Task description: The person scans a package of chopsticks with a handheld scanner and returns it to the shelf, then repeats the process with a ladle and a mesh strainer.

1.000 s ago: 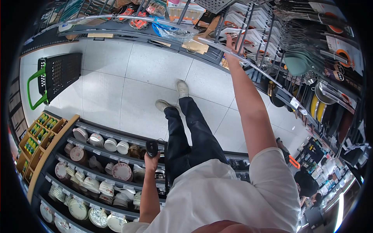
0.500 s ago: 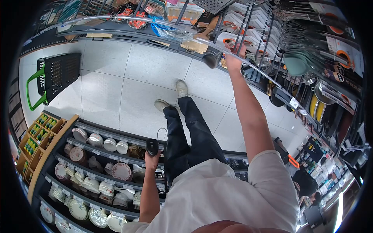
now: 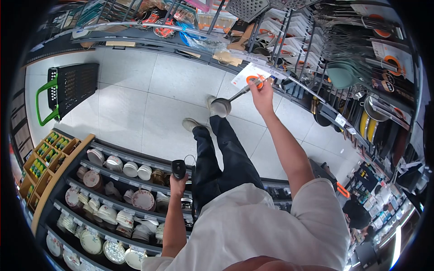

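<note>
My right hand (image 3: 262, 94) pinched the ladle (image 3: 226, 105) by its handle end, card (image 3: 246, 75) alongside; its bowl hung above the floor (image 3: 176, 79), clear of the rack (image 3: 302, 86). My left hand (image 3: 177, 184) gripped a black handheld device (image 3: 178, 169). I judged that a weak pinch could let the heavier bowl swing or drop.

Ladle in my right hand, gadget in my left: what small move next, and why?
Probably bring the ladle and its white card toward the black handheld device, which looks like a scanner: your right hand holds the ladle, your left hand holds the device, and the two are well apart.
</note>
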Motion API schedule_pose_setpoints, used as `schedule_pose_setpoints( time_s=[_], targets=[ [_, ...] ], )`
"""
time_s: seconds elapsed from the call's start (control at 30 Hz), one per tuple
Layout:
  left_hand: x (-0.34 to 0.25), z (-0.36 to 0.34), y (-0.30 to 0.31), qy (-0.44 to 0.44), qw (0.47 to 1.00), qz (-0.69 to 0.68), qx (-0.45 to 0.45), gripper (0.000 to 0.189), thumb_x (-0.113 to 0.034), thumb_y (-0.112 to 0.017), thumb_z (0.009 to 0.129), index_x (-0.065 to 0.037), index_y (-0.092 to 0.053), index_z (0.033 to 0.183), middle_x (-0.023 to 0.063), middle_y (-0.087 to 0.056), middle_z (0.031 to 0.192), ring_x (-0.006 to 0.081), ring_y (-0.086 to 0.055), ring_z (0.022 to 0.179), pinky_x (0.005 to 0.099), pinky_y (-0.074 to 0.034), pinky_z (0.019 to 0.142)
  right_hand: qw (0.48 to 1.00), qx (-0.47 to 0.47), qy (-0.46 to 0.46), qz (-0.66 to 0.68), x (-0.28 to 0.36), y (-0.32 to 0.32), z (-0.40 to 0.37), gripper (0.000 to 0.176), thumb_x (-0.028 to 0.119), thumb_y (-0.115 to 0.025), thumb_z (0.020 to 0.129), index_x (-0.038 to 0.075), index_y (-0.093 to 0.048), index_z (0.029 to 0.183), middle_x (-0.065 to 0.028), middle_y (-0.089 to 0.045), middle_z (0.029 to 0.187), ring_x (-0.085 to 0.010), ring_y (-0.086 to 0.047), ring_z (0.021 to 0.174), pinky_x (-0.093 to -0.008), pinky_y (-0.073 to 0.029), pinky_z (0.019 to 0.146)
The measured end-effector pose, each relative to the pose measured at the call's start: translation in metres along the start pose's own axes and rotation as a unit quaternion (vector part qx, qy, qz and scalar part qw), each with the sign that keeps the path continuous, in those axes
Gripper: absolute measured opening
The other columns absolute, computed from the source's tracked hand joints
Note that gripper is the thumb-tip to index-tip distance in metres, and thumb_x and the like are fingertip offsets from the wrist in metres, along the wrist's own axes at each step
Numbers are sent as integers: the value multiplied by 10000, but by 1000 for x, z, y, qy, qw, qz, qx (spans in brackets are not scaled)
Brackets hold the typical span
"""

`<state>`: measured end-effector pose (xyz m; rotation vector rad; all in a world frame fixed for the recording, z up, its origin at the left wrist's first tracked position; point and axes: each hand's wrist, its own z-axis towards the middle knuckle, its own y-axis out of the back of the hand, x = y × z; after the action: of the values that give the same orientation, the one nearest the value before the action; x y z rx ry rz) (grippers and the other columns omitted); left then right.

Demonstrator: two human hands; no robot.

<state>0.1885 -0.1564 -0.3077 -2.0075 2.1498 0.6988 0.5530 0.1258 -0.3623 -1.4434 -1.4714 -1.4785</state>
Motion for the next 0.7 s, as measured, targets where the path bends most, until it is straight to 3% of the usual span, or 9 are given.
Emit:
schedule_pose_setpoints(
  time_s=[0.07,0.13,0.27,0.33,0.4,0.53,0.57,0.7],
  targets=[
    [0,0,1,1,1000,-6,-2,162,-128,-707,715,-7,-602,740,0,-586,657,93,-525,604,289,-443,586,997,28,-53,41,0,-3,-18,244,78,-616,888,-17,-524,1093,-33,-603,898,-50,-544,764,-203,-448,647],
    [-1,0,3,2,1000,-15,-7,166,-129,-708,713,-3,-605,746,7,-593,659,98,-539,608,292,-448,590,996,53,-40,57,-2,-7,-34,241,86,-613,891,-8,-528,1096,-28,-598,895,-49,-543,756,-195,-444,640],
    [-29,-8,9,11,998,-39,-40,137,-113,-697,729,-3,-619,753,32,-623,671,120,-586,647,297,-456,601,982,77,-140,100,14,-19,-70,242,143,-596,908,3,-530,1095,-17,-579,863,-57,-549,745,-203,-465,605],
    [-30,-9,18,-54,996,-23,-63,148,-118,-697,742,2,-616,768,32,-625,679,123,-586,648,293,-457,604,968,81,-202,126,34,-27,-89,242,173,-585,917,2,-527,1079,-20,-578,863,-53,-553,726,-204,-483,595],
    [-49,-18,29,-120,983,-17,-139,198,-147,-717,750,8,-605,801,21,-605,682,104,-527,610,271,-430,571,966,119,-191,128,46,-35,-104,254,186,-582,920,1,-524,1084,-23,-579,870,-51,-560,712,-197,-492,597],
    [-117,-52,68,-183,972,-31,-143,212,-163,-729,767,2,-643,868,10,-591,671,84,-482,579,283,-396,521,960,184,-127,170,139,-58,-110,254,179,-578,921,3,-532,1098,-6,-579,836,-46,-561,694,-184,-472,557],
    [-134,-65,83,-171,979,-15,-111,219,-106,-697,790,-10,-676,985,38,-680,886,96,-585,793,267,-470,729,956,198,-116,184,166,-64,-106,253,171,-578,919,7,-535,1106,-1,-580,825,-40,-558,679,-182,-465,545],
    [-181,-119,122,-305,949,-79,-7,331,-87,-695,772,-11,-619,1086,76,-670,1014,139,-627,875,290,-494,746,938,251,-88,222,276,-88,-104,231,175,-575,918,37,-549,1101,13,-600,796,-30,-559,607,-185,-440,497]
  ],
)
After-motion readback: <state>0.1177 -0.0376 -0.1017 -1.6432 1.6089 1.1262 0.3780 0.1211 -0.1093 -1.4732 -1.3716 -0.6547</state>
